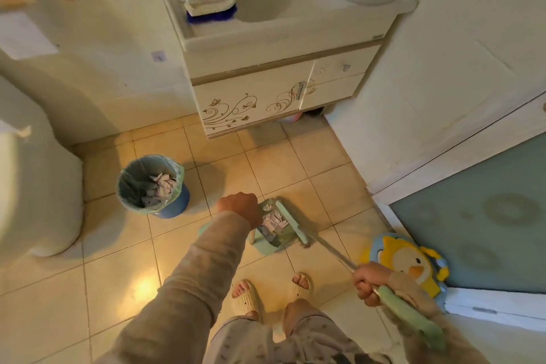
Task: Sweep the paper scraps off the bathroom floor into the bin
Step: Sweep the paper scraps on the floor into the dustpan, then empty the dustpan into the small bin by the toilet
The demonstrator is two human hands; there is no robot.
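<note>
So the floor point(88, 275) is pretty open toward the camera side of the bin point(153, 186), just bare tan tiles, but it gets tight everywhere else. The toilet point(35, 186) sits just left of the bin, the vanity point(266, 103) stands beyond it to the right, and a white wall runs down to a frosted door point(478, 216) well off to the right. A kids' duck seat point(410, 263) leans against that door. The bin itself is blue with a green liner and already has a pile of scraps inside. Right of the bin, close but not touching, is the green dustpan point(274, 230), with scraps point(274, 221) heaped in it. The left hand point(239, 210) is closed in a fist at the dustpan's near-left edge, though what it grips is hidden under the hand. The right hand point(369, 284) is wrapped tight round the broom point(339, 257) handle, and the broom head is tucked against the dustpan's right side. Slippered feet point(271, 289) stand just this side of the dustpan.
</note>
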